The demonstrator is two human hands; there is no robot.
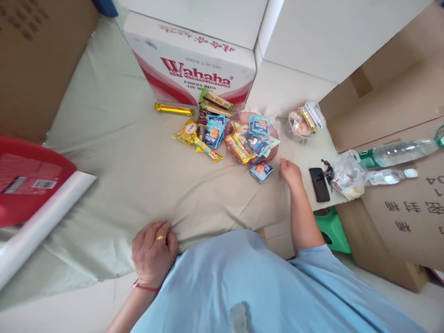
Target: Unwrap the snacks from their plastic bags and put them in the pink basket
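**Snacks partly in the bowl, cloth gripped**

The left hand [154,252] is curled tight on a fold of the cloth [114,152] at the surface's near edge. The right hand [290,172] rests loosely open and holds nothing, just beside a blue packet [262,171]. The bowl [239,115] is full, and more packets [199,136] lie loose beside it.

My left hand's [154,252] fingertips sink into a fold of the cloth [132,166], so I cannot tell whether they grip it. The red basin [31,180] and white roll [45,217] run off the left edge. The water bottle's [398,151] cap end is cut off on the right. The print on the snack packets [243,141] is too small to read.
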